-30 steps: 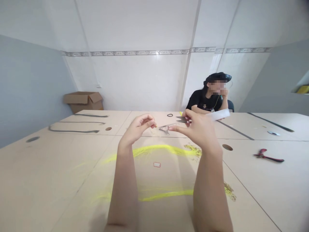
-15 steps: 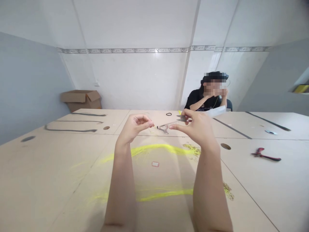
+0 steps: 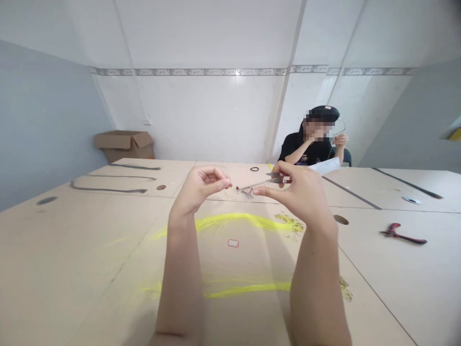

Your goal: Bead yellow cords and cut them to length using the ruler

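Both my hands are raised above the beige table (image 3: 72, 250), close together. My left hand (image 3: 202, 187) is closed in a pinch, thumb against fingertips, on something too small to name. My right hand (image 3: 300, 194) is closed on a thin grey metal cutting tool (image 3: 256, 184), whose tip points left toward the left fingertips, a short gap away. Below the hands lie two long bundles of yellow thread, one curved (image 3: 230, 222) and one nearer me (image 3: 245, 290). A small red-rimmed rectangle (image 3: 233, 243) lies between them.
Red-handled pliers (image 3: 402, 235) lie at the right. A black loop (image 3: 254, 169) and dark strips (image 3: 108, 190) lie further back. Another person in black (image 3: 312, 144) sits at the far side. A cardboard box (image 3: 124, 144) stands by the wall.
My hands have hardly moved; the tool tip stays near the left fingertips. The other person's hand has drawn away from the face.
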Action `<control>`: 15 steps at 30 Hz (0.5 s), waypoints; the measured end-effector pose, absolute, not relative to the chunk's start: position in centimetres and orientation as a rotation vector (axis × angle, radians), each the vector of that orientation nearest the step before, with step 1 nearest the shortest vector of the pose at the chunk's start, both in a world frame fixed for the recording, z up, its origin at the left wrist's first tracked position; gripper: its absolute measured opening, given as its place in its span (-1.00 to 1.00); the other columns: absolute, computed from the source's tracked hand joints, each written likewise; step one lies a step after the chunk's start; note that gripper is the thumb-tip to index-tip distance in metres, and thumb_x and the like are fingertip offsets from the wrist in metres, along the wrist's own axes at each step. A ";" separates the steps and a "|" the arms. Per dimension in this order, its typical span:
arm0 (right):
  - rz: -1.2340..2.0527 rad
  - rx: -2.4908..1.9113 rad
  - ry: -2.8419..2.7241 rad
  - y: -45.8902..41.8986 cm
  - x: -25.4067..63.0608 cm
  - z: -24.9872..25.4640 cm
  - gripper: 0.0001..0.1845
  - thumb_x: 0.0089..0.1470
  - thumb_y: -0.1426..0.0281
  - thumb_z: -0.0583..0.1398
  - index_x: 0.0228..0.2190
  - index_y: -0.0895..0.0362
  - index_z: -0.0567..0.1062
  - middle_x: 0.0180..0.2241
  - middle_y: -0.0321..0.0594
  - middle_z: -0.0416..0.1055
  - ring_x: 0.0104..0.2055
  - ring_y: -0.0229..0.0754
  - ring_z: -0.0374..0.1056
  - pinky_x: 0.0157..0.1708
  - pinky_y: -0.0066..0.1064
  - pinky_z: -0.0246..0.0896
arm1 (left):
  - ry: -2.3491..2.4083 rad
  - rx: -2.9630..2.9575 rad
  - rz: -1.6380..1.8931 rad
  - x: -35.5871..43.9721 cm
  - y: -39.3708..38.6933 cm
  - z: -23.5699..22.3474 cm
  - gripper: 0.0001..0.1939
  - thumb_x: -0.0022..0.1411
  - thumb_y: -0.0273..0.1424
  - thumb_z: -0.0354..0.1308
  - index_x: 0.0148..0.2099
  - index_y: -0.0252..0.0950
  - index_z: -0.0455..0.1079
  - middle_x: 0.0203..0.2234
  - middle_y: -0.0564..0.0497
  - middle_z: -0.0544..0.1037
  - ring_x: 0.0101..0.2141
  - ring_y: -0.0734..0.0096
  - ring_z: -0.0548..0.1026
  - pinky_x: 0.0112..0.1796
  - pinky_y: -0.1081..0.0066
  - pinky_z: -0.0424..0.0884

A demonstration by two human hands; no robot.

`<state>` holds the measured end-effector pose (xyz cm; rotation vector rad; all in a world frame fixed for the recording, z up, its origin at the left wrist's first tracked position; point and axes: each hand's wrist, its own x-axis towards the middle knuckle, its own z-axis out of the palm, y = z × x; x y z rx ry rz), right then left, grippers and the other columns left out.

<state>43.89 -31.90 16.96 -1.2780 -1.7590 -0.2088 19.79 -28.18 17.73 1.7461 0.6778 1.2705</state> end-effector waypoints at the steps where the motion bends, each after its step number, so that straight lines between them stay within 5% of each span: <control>1: -0.209 -1.279 -1.761 -31.9 43.8 17.0 -0.37 -0.07 -0.20 0.33 -0.49 0.10 0.32 -0.58 -0.34 0.29 -0.49 -0.25 0.16 -0.41 -0.36 -0.05 | 0.680 1.749 1.263 19.8 -28.1 17.7 -0.79 0.06 -0.35 0.42 -0.48 -0.30 0.47 -0.48 0.03 0.58 -0.41 0.48 0.51 -0.26 0.45 0.44; 15: -0.192 -1.301 -1.775 -31.2 43.7 16.7 -0.34 -0.11 -0.24 0.33 -0.48 0.10 0.35 -0.56 -0.32 0.34 -0.48 -0.23 0.20 -0.41 -0.38 -0.03 | 0.689 1.773 1.224 20.0 -28.2 17.7 -0.81 0.08 -0.37 0.40 -0.47 -0.31 0.48 -0.51 0.03 0.59 -0.41 0.46 0.53 -0.27 0.45 0.47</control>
